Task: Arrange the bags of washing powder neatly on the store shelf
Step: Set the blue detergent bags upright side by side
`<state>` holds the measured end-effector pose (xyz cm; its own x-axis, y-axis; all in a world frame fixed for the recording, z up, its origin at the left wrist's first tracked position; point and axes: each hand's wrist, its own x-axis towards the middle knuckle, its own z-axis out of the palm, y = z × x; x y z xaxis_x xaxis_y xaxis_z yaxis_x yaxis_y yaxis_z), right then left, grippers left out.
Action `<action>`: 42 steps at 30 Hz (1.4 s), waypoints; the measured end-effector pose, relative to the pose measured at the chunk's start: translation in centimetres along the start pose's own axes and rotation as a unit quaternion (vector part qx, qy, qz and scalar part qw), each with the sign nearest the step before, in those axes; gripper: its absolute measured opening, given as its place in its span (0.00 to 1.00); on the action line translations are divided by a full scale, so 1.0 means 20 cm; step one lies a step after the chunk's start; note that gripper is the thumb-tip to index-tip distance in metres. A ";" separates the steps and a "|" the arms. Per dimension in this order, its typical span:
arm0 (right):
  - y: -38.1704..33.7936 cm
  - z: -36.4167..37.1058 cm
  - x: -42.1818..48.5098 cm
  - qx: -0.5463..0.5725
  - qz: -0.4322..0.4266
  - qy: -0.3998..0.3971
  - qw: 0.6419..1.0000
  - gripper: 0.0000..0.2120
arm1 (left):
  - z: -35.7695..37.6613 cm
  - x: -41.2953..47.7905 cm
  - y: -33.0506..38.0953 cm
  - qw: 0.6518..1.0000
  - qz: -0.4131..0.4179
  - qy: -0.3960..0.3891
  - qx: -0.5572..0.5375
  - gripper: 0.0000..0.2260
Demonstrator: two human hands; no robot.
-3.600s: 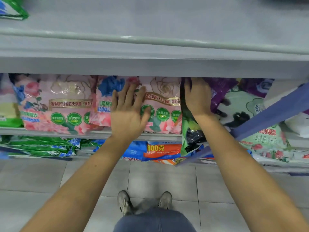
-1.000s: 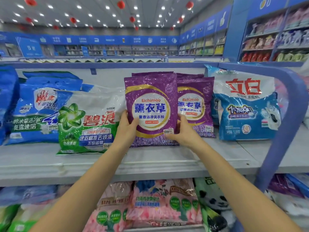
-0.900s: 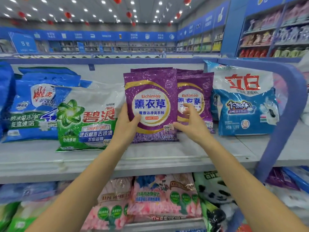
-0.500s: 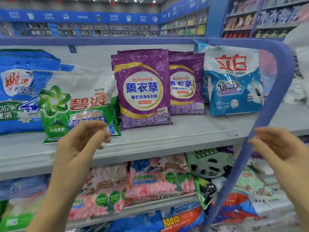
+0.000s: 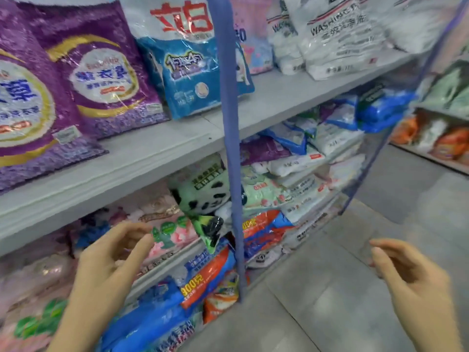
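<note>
Holding left hand (image 5: 106, 265) and right hand (image 5: 411, 270) out, well apart, fingers loosely curled, gripping and touching nothing. Facing purple bags (image 5: 101, 72) standing upright on the upper shelf (image 5: 165, 148), far left.

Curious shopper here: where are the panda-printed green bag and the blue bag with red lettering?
Panda-printed green bag (image 5: 205, 194): head view, on the panda's white face.
Blue bag with red lettering (image 5: 187, 97): head view, on its blue front panel.

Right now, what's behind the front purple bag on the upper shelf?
A second purple bag stands behind the front purple bag, offset right, its left part covered. Anything further back is hidden.
</note>
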<state>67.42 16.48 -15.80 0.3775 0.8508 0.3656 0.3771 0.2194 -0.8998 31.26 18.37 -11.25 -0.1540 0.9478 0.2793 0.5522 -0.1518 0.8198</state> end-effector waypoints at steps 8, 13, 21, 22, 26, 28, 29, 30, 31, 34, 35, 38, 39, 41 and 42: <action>0.32 -0.44 0.38 -0.024 0.054 -0.034 0.998 0.03 | 0.78 0.07 0.22 0.999 -0.022 -0.002 -0.035 0.03; 0.52 -0.68 0.72 -0.029 0.077 -0.084 0.993 0.11 | 1.16 0.11 0.35 0.995 -0.077 -0.004 -0.057 0.06; 0.83 -0.69 1.23 -0.029 0.086 -0.113 0.989 0.13 | 1.42 0.37 0.40 0.994 -0.097 0.042 0.014 0.04; 0.86 -0.66 1.30 -0.028 0.080 -0.120 0.989 0.13 | 1.45 0.42 0.38 0.993 -0.101 0.051 0.020 0.03; 0.94 -0.53 1.57 -0.034 0.031 -0.153 0.987 0.15 | 1.58 0.64 0.32 0.989 -0.123 0.066 0.042 0.05; 0.97 -0.46 1.71 -0.028 0.015 -0.163 0.986 0.14 | 1.65 0.76 0.28 0.986 -0.140 0.071 0.060 0.05; 0.99 -0.42 1.78 -0.020 0.010 -0.166 0.986 0.13 | 1.68 0.82 0.27 0.985 -0.141 0.071 0.070 0.04; 1.01 -0.38 1.86 -0.014 0.002 -0.174 0.985 0.12 | 1.71 0.87 0.26 0.985 -0.139 0.072 0.078 0.03; 1.04 -0.32 1.93 -0.015 -0.006 -0.188 0.982 0.09 | 1.74 0.92 0.26 0.984 -0.139 0.073 0.084 0.03; 1.08 -0.11 2.12 -0.036 -0.032 -0.245 0.968 0.04 | 1.82 1.00 0.27 0.978 -0.164 0.081 0.100 0.05; 1.08 -0.02 2.17 -0.046 -0.047 -0.269 0.961 0.04 | 1.84 1.02 0.28 0.975 -0.176 0.086 0.105 0.03; 1.10 0.28 2.25 -0.076 -0.096 -0.365 0.923 0.11 | 1.91 1.04 0.30 0.964 -0.190 0.118 0.142 0.03; 1.10 0.38 2.26 -0.088 -0.103 -0.404 0.905 0.15 | 1.92 1.03 0.31 0.959 -0.202 0.135 0.148 0.02; 1.11 0.53 2.23 -0.108 -0.144 -0.448 0.876 0.23 | 1.96 1.02 0.36 0.947 -0.229 0.166 0.150 0.02; 1.12 0.60 2.21 -0.109 -0.170 -0.459 0.865 0.28 | 1.98 1.01 0.38 0.941 -0.239 0.180 0.156 0.02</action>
<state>82.42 64.64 -22.66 -0.5793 0.7976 0.1681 0.5222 0.5215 -0.6748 64.72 47.46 -19.10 -0.6833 0.7214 0.1126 0.5539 0.4117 0.7237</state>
